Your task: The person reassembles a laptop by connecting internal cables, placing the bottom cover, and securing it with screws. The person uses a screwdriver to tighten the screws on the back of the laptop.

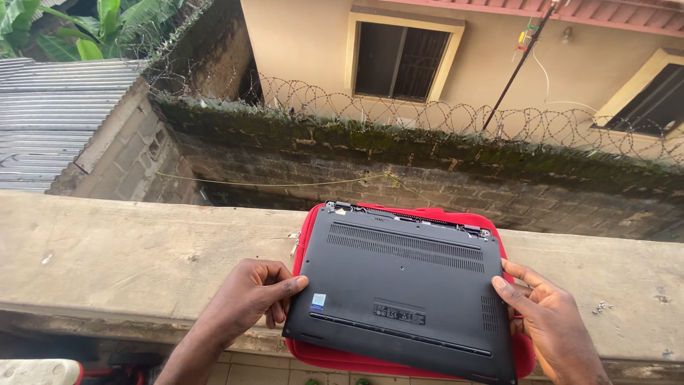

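Note:
A black laptop (406, 285) lies upside down, its vented bottom cover facing up, on a red zippered sleeve (303, 239) that rests on a concrete ledge (128, 257). My left hand (249, 296) holds the laptop's left edge, thumb pressed on top of the cover near a small sticker. Over at the right edge, my right hand (545, 321) grips the laptop with thumb and fingers. The hinge end points away from me, toward the wall.
Several small screws (602, 308) lie on the ledge to the right. Beyond the ledge is a drop to a narrow alley, then a mossy block wall (427, 153) topped with razor wire. A corrugated metal roof (50, 114) is at far left.

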